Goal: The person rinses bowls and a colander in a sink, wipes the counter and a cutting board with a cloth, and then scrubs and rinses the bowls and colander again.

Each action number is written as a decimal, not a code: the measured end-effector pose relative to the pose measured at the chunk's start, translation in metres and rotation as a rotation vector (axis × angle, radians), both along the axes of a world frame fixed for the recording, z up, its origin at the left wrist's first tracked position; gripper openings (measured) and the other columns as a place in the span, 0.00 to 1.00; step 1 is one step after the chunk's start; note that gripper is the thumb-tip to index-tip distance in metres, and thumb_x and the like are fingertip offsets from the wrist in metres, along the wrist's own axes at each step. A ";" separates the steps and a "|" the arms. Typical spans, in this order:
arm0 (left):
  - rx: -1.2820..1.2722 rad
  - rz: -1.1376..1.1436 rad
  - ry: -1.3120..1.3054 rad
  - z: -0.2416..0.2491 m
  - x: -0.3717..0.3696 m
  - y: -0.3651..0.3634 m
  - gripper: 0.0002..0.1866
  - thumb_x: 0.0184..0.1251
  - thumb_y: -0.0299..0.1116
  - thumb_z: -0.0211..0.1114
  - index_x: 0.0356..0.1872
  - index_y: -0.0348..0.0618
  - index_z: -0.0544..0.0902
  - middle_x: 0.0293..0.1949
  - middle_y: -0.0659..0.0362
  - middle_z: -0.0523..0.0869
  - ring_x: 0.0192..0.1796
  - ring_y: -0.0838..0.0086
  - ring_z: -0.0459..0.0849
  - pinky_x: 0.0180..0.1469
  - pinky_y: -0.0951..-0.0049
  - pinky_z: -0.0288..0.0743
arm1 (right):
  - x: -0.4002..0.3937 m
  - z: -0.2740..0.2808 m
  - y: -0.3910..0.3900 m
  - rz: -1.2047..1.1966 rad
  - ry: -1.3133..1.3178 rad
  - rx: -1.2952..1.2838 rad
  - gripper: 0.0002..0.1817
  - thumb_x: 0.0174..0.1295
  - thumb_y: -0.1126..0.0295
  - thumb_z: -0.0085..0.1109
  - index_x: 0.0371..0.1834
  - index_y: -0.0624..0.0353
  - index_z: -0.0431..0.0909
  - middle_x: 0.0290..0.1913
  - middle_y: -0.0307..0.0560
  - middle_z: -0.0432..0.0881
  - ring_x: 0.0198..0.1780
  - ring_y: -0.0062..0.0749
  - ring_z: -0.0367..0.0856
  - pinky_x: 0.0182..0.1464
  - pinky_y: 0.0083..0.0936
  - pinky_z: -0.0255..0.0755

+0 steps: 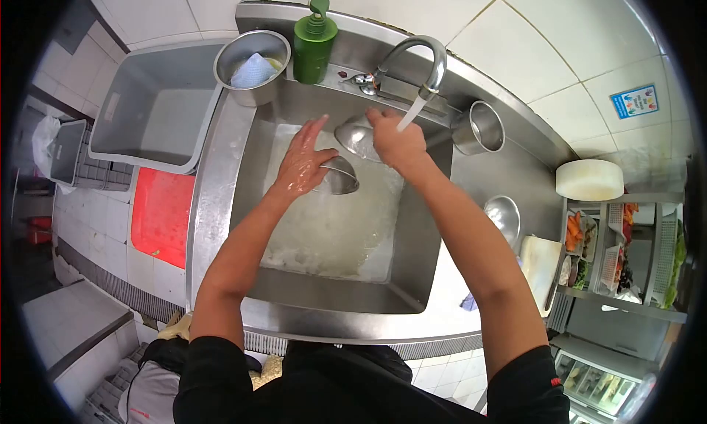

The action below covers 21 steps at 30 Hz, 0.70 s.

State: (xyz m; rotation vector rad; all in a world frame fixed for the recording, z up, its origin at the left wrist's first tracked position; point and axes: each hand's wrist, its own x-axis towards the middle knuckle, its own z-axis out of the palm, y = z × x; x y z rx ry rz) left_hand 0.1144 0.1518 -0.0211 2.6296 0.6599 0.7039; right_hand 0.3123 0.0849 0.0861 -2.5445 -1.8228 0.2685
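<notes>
**Sink station, two hands on steel bowls under running water**

Head view, looking down.

- Sink (pixel 221 173): stainless basin with a wide flat rim; foamy water covers the floor of the basin.
- Tap (pixel 427 55): curved spout at the far rim, water running in a white stream down toward the right hand.
- Left hand (pixel 302 162): wet, fingers spread and laid flat over the rim of a steel bowl (pixel 340 177), thumb against its side; pressed on rather than closed around it. Bowl sits low in the far half of the basin.
- Right hand (pixel 398 140): fingers curled and clamped on a second steel bowl (pixel 355 137), held tilted near the far wall, just under the spout.
- The two bowls lie close together; whether they touch cannot be told.
- Soap bottle (pixel 314 33): green pump dispenser, upright on the far rim.
- Steel pot (pixel 252 63): far left corner of the rim, holding a pale cloth.
- Steel cup (pixel 482 125): far right corner of the rim.
- Small steel bowl (pixel 504 216): right rim, set apart from the basin.
- Grey tub (pixel 158 107): beside the sink's left edge.
- Red board (pixel 162 214): below the tub, along the left edge.
</notes>
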 end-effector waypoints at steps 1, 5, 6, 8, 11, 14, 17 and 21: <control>0.044 -0.047 0.001 0.008 0.005 0.001 0.18 0.51 0.29 0.69 0.47 0.51 0.87 0.78 0.56 0.52 0.71 0.60 0.67 0.66 0.63 0.70 | -0.004 -0.002 0.002 0.041 -0.023 -0.058 0.18 0.64 0.67 0.55 0.57 0.52 0.75 0.52 0.54 0.79 0.51 0.56 0.82 0.50 0.46 0.79; -0.317 -0.171 -0.020 -0.002 0.029 0.012 0.15 0.56 0.32 0.66 0.46 0.47 0.88 0.75 0.52 0.60 0.68 0.57 0.71 0.66 0.62 0.70 | -0.013 -0.001 0.005 0.192 -0.023 -0.091 0.17 0.63 0.61 0.58 0.54 0.53 0.79 0.50 0.55 0.82 0.50 0.54 0.83 0.51 0.45 0.78; -0.520 -0.104 -0.030 -0.015 0.034 0.015 0.14 0.59 0.34 0.65 0.46 0.45 0.87 0.70 0.49 0.68 0.64 0.55 0.74 0.64 0.61 0.71 | -0.012 0.003 0.008 0.221 0.079 -0.113 0.16 0.62 0.60 0.59 0.50 0.54 0.82 0.47 0.55 0.84 0.49 0.52 0.84 0.51 0.42 0.78; -0.727 0.105 0.087 -0.024 0.039 0.010 0.15 0.64 0.38 0.62 0.47 0.41 0.86 0.57 0.44 0.80 0.56 0.49 0.80 0.61 0.58 0.72 | -0.007 0.014 0.012 0.246 0.176 -0.136 0.15 0.61 0.59 0.60 0.45 0.55 0.85 0.43 0.56 0.85 0.47 0.50 0.85 0.51 0.39 0.78; -0.757 0.448 0.147 -0.081 0.038 -0.009 0.17 0.65 0.41 0.62 0.45 0.36 0.85 0.42 0.40 0.86 0.47 0.47 0.84 0.53 0.54 0.75 | 0.003 0.020 0.020 -0.087 0.535 -0.087 0.12 0.62 0.63 0.59 0.37 0.59 0.86 0.31 0.51 0.86 0.38 0.31 0.85 0.42 0.31 0.78; -1.194 0.658 -0.096 -0.152 0.033 -0.027 0.17 0.64 0.39 0.64 0.43 0.34 0.85 0.37 0.43 0.88 0.42 0.52 0.87 0.46 0.56 0.78 | 0.015 0.009 0.019 -0.056 0.954 0.071 0.13 0.60 0.62 0.56 0.32 0.57 0.87 0.28 0.52 0.85 0.35 0.35 0.86 0.43 0.30 0.78; -1.573 0.612 -0.473 -0.178 0.023 -0.044 0.18 0.64 0.37 0.66 0.45 0.31 0.84 0.37 0.47 0.88 0.40 0.61 0.87 0.43 0.62 0.78 | 0.009 0.035 0.011 -0.076 0.641 -0.041 0.14 0.65 0.63 0.56 0.32 0.63 0.86 0.29 0.41 0.86 0.32 0.23 0.83 0.39 0.23 0.78; -1.723 0.507 -0.623 -0.186 0.017 -0.045 0.23 0.61 0.37 0.70 0.51 0.28 0.81 0.39 0.51 0.87 0.39 0.66 0.86 0.44 0.66 0.78 | 0.014 0.020 0.005 0.034 0.884 -0.160 0.17 0.61 0.55 0.59 0.31 0.57 0.88 0.29 0.41 0.86 0.33 0.22 0.83 0.40 0.25 0.78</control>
